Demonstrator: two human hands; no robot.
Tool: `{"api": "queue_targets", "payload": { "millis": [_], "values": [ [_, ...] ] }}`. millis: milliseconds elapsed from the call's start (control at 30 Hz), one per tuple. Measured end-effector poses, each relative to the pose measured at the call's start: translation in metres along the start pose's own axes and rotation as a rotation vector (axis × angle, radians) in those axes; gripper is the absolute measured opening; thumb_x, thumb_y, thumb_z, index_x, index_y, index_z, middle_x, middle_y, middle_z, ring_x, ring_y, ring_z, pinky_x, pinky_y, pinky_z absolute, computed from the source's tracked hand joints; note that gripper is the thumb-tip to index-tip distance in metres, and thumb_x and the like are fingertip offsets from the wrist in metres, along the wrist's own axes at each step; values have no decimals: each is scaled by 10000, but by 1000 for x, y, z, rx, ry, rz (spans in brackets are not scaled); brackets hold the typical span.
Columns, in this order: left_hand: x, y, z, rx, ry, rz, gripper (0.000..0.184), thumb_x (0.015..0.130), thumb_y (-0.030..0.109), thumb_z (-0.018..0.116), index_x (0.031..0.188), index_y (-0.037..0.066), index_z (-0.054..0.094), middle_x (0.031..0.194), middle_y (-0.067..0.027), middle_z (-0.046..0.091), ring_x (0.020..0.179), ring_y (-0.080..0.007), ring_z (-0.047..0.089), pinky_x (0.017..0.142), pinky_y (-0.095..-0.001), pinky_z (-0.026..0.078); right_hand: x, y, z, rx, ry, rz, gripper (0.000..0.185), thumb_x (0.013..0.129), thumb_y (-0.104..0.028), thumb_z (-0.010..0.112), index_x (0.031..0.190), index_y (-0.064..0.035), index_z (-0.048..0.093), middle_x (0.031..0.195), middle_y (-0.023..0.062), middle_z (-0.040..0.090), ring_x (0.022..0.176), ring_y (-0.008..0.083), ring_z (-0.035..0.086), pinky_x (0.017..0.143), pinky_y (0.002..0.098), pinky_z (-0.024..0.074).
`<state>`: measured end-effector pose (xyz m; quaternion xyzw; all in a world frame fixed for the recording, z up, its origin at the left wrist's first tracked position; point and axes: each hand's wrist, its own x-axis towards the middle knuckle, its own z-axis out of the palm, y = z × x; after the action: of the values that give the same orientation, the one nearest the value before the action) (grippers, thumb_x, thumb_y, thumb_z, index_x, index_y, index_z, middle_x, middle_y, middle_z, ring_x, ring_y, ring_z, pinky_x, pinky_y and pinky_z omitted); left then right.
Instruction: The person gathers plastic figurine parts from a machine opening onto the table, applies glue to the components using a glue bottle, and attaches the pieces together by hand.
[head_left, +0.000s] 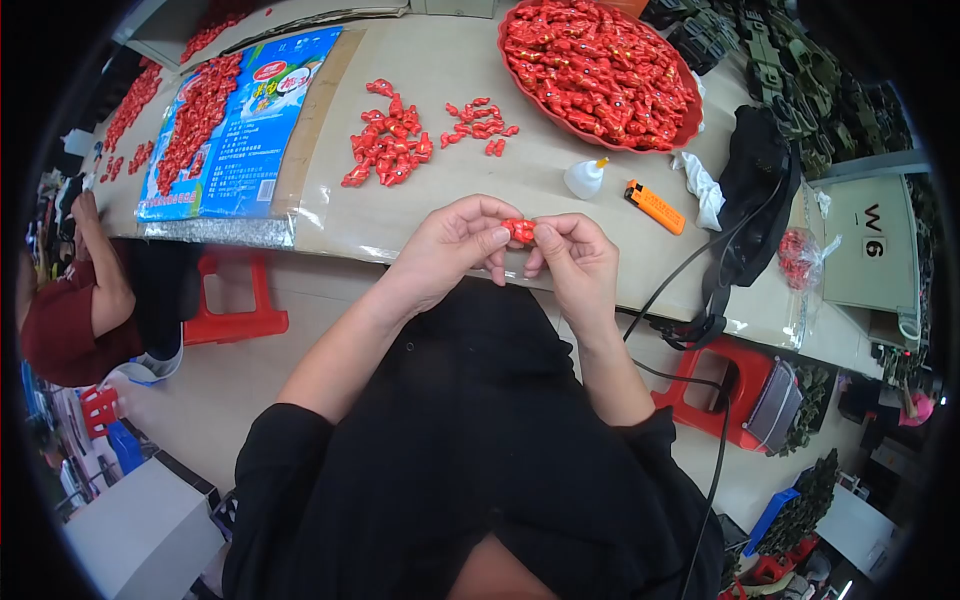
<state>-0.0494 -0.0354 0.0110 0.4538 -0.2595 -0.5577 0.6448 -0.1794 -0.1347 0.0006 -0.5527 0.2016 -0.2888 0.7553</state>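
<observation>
Near the table's front edge, my left hand (452, 248) and my right hand (577, 262) meet around a small shiny red figurine piece (520, 231). Thumbs and fingers of both hands pinch it from either side; the fingertips partly hide it. Beyond my left hand lies a heap of similar red pieces (392, 148). A looser group of smaller red parts (478, 126) is just to its right. A white squeeze bottle with a yellow tip (585, 179) stands past my right hand, beside an orange utility knife (656, 207).
A scalloped red basin (640, 146) heaped with red pieces sits at the back. A blue printed cardboard sheet (250, 130) carries more pieces. Right of the knife are crumpled tissue (704, 192) and a black bag (752, 200) with a cable. Another person's arm (105, 260) is at far left.
</observation>
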Motion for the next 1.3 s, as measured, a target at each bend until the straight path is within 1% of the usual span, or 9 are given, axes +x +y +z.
{"api": "queue_targets", "payload": {
  "millis": [33,233,633,1033,1133,1233,1300],
  "values": [
    [0,0,0,-2,0,7,177,870,97,499,1015,-3,508,868,-65,577,634,-81,522,584,-235,481,0,0,0,3,-1,-4,134,853,-84,541,906,39,541,782,69,599,591,62,537,537,191,471],
    [-1,-2,-2,-7,-22,31,161,866,88,502,999,-1,505,875,-66,575,639,-87,528,590,-239,481,0,1,-1,-7,-15,-7,128,855,-76,535,909,40,542,795,69,599,595,61,534,533,190,469],
    [0,1,-2,-18,-47,-10,154,879,79,470,1007,0,501,882,-61,555,667,-94,530,606,-251,489,-1,1,-1,9,-32,5,109,851,-79,541,896,20,553,778,51,599,601,48,527,536,178,452],
    [-2,-2,-5,3,-38,30,157,878,83,482,1010,1,503,865,-50,541,696,-109,541,649,-247,474,-2,-1,-3,-25,-61,34,85,842,-75,557,875,3,554,737,25,584,598,44,530,547,172,447],
    [-3,-6,-10,-76,-40,45,184,862,97,515,1022,9,491,889,-66,555,759,-117,552,676,-263,491,-3,-2,-3,-34,-78,38,84,839,-69,560,880,4,553,734,21,573,610,44,532,554,172,447],
    [-4,-7,-7,-56,2,134,189,848,40,520,1031,-2,498,910,-71,555,771,-123,558,722,-258,476,-3,-4,-2,-59,-105,36,90,834,-56,564,892,11,552,766,24,561,638,47,537,570,175,452],
    [-5,-8,-8,-76,-4,153,214,836,21,530,1045,0,491,936,-79,558,814,-130,560,752,-267,476,-4,-5,-1,-55,-109,28,97,830,-45,565,902,18,551,804,29,553,663,52,543,582,178,455]
  ]
}}
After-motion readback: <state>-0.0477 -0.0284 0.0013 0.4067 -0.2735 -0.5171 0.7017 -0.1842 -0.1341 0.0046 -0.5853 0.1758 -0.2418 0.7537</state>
